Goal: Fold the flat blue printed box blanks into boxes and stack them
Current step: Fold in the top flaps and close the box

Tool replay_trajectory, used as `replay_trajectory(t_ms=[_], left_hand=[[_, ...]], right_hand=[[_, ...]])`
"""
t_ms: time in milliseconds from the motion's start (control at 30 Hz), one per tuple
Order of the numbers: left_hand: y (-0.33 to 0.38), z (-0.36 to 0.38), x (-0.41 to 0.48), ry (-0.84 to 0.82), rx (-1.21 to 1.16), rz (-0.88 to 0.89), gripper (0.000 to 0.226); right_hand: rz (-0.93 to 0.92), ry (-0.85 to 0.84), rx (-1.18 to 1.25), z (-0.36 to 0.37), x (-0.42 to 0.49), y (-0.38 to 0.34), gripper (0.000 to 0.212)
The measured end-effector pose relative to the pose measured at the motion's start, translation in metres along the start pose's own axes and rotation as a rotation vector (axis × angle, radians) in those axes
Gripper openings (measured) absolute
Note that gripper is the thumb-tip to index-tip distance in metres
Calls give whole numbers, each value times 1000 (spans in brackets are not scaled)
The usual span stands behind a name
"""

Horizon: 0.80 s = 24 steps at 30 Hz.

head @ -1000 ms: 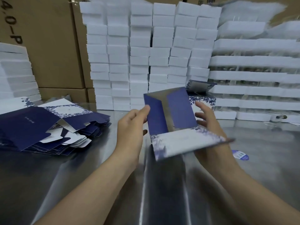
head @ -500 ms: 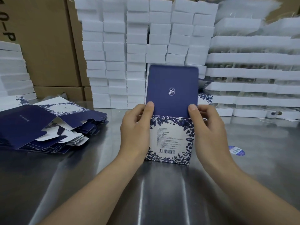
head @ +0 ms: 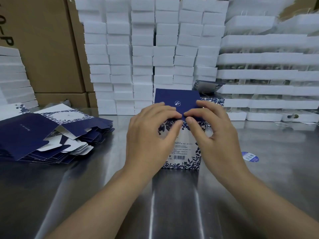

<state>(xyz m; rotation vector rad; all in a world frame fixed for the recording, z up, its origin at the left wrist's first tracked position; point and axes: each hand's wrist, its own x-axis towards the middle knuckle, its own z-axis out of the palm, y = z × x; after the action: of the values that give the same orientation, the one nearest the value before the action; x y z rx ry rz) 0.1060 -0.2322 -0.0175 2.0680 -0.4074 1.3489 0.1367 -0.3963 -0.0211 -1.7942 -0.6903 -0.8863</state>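
Polished steel bench fronts stacked white foam blocks. Both forearms reach forward; the left hand and right hand arch over the upright box at bench centre, each grip pinching the front edge of its navy lid, fingertips meeting. Glossy floral-printed flat blanks lie fanned at the left.
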Motion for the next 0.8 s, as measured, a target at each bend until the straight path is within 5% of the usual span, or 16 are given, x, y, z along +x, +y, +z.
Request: replay_trajectory(t_ms=[300, 800], left_hand=[[1, 2, -2, -38, -10, -99, 10], [-15, -6, -1, -33, -170, -193, 6]], right_hand=[[-110, -81, -101, -2, 3, 3, 12], [98, -66, 181, -4, 3, 9, 7]])
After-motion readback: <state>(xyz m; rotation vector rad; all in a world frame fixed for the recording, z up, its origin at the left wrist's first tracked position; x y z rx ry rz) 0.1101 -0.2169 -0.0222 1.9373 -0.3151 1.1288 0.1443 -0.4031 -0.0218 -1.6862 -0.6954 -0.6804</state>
